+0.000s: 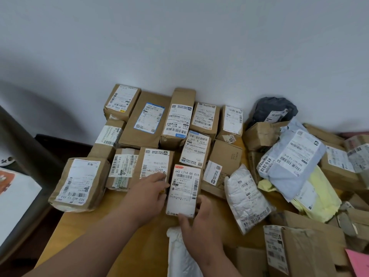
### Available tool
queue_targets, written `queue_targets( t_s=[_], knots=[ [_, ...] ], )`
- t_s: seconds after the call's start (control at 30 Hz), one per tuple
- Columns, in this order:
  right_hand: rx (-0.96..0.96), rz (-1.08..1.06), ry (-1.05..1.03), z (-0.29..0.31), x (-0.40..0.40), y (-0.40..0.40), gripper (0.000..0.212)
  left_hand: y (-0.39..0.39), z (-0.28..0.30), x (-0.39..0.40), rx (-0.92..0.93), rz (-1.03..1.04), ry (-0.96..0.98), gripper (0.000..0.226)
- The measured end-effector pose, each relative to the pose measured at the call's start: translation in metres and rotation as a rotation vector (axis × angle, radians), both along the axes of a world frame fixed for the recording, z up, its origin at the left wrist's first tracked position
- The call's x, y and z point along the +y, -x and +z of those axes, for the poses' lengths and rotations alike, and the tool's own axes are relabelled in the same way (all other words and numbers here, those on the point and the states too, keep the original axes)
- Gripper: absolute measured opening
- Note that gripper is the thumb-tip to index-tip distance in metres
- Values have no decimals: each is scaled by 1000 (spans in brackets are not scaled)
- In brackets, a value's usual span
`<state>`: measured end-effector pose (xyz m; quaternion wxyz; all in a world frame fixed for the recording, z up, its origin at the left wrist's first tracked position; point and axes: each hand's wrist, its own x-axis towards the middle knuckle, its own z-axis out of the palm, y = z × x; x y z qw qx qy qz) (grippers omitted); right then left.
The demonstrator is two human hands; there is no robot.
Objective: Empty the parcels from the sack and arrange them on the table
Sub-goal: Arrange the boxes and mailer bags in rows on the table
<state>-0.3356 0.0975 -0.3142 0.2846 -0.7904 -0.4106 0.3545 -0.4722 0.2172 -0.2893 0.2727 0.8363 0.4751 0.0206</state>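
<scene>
Parcels (153, 134) wrapped in brown paper and tape fill the far half of the wooden bench (111, 212), set side by side in rough rows against the pale wall (179, 47), each with a white shipping label full of barcodes. I have both hands on one small box (184, 189) at the front of the rows: my left hand (148, 191) lies against its left side with fingers fairly straight, and my right hand (197, 222) curls round its near right corner. Its label reads "642 L714-00 015" under a red strip. The larger box (77, 183) at the left edge shows "502 602 12". To the right lies a looser heap: a crinkled white padded bag (246, 198), a pale blue soft bag (291, 158) marked "47-6-2610", a yellow bag (319, 198) beneath it, a dark grey bag (275, 110) by the wall, and open cardboard boxes (307, 248). Another white padded bag (177, 254) lies under my right wrist.
</scene>
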Motion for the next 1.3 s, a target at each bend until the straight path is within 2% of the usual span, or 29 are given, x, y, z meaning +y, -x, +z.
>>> queue_targets(
  t_s=[0.1,0.2,0.27,0.37,0.43,0.53,0.63,0.67,0.77,0.87,0.93,0.97,1.03,1.13,1.2,1.3],
  knots=[
    [17,-46,-1,6,-3,-1,54,8,-2,-3,-95,44,-24,38],
    [7,-136,16,10,-7,-4,46,20,-5,-7,-157,122,-205,35],
    [-55,-169,73,10,-13,-6,45,26,-6,-10,-189,169,-258,32],
    [-139,-64,285,6,-26,-4,66,30,-7,-22,-217,198,-256,21],
    [-120,1,435,3,-35,0,90,34,-11,-34,-202,228,-181,9],
    [-40,19,549,-3,-44,4,118,36,-21,-55,-128,305,91,13],
    [77,-47,515,-8,-46,3,126,34,-28,-76,45,282,376,3],
    [93,-66,502,-11,-45,4,126,33,-29,-83,87,250,443,14],
    [116,-92,480,-16,-40,8,112,29,-42,-101,108,236,580,49],
    [169,-22,512,-11,-39,10,72,26,-51,-112,98,333,577,88],
    [122,49,527,-1,-38,6,50,26,-54,-113,78,398,575,105],
    [66,103,518,6,-37,3,43,25,-54,-113,81,413,586,107],
    [-186,226,474,21,-30,-5,36,24,-56,-111,67,447,616,105],
    [-556,192,390,45,-25,-20,34,24,-54,-102,43,490,634,88],
    [-642,132,408,50,-19,-34,37,26,-53,-94,-11,534,655,82],
    [-654,147,526,33,-7,-52,42,25,-54,-89,-39,544,663,79]
  ],
)
